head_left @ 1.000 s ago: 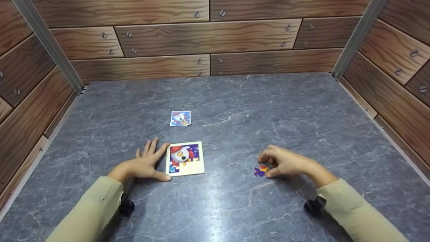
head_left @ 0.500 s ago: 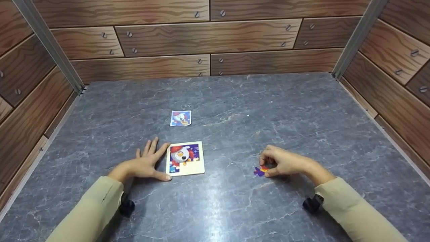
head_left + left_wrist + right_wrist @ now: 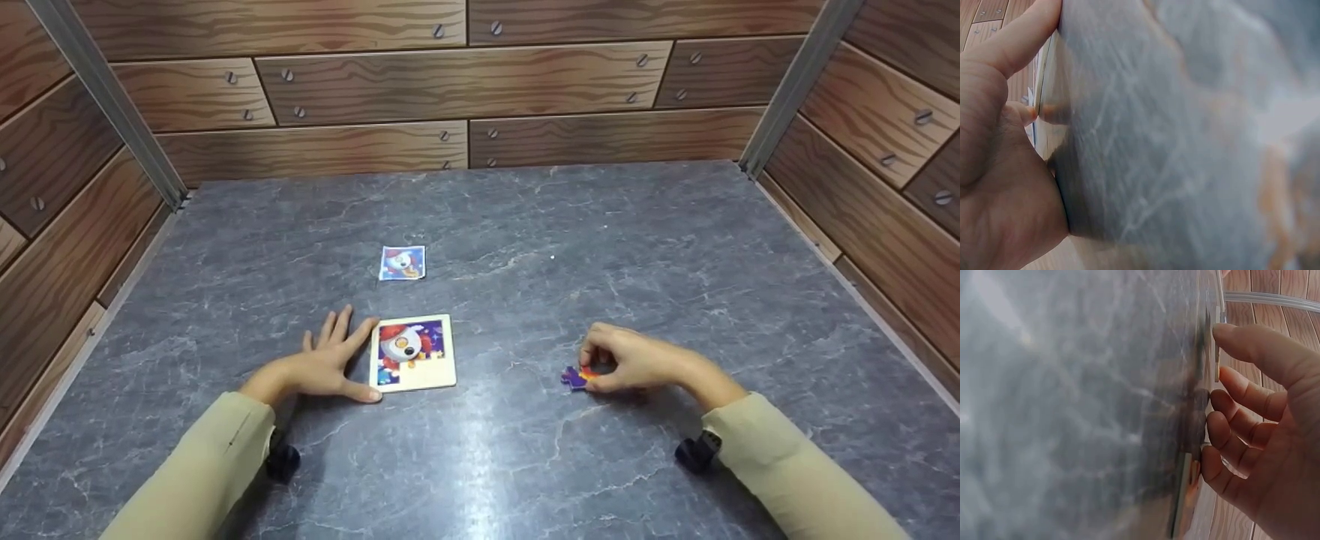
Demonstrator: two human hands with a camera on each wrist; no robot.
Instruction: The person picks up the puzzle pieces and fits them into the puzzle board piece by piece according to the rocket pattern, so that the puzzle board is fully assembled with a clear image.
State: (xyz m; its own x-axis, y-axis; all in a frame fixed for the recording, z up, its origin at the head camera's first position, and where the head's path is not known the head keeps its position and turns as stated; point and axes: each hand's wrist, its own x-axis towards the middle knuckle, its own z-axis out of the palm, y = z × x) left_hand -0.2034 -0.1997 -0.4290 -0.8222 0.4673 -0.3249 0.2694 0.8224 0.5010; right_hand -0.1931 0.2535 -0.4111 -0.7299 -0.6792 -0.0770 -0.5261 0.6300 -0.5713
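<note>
My right hand [image 3: 634,358] pinches a purple and orange jigsaw piece [image 3: 574,378] between thumb and forefinger, low over the grey table. Seen edge-on in the right wrist view, the piece [image 3: 1217,354] looks just off the surface. A second thin flat thing [image 3: 1185,495] lies beneath the curled lower fingers there, hidden from above. On the other side, my left hand [image 3: 322,371] is spread flat, its thumb and forefinger against the left edge of a cream puzzle board [image 3: 435,377]. A penguin-like picture fills the board's upper and left parts; bare backing shows at lower right.
Behind the board lies a small picture card [image 3: 403,263] with a similar image. The marbled table [image 3: 480,210] has wood-patterned walls [image 3: 465,82] at the back and both sides, with metal posts at the corners.
My right thumb and forefinger have closed on the jigsaw piece, which has tilted and shifted slightly left. My left hand and the board have stayed in place.
</note>
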